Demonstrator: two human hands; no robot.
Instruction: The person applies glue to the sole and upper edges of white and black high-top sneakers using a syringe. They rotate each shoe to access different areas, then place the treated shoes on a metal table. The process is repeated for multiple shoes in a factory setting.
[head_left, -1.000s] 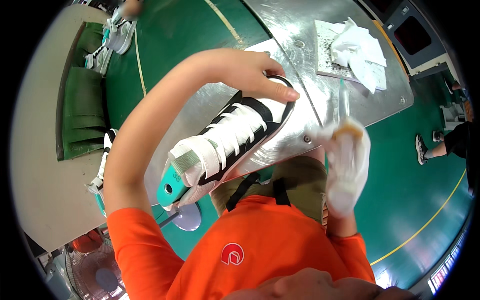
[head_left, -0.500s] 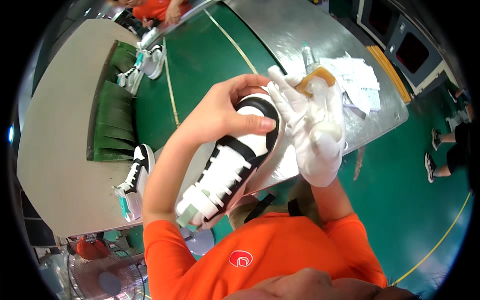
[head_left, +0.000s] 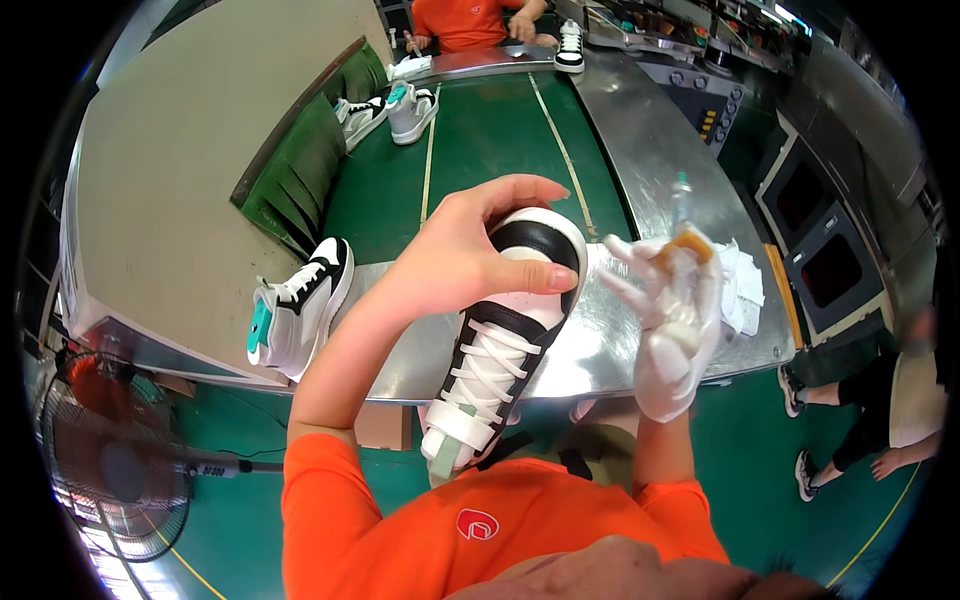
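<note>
On my feed the centre shoe (head_left: 500,340) is white with black panels (head_left: 530,240), white laces (head_left: 492,375) and a pale green pull tab (head_left: 445,458). Glove (head_left: 675,345) at 3 o'clock: white. Shirt (head_left: 520,500) at 6: orange. At 12 I've got a green belt (head_left: 485,150) with pale yellow stripes (head_left: 558,150).

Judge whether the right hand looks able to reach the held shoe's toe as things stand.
Likely yes: the gloved right hand is just right of the shoe, with nothing visible between them. The left hand covers part of the toe, though.
</note>
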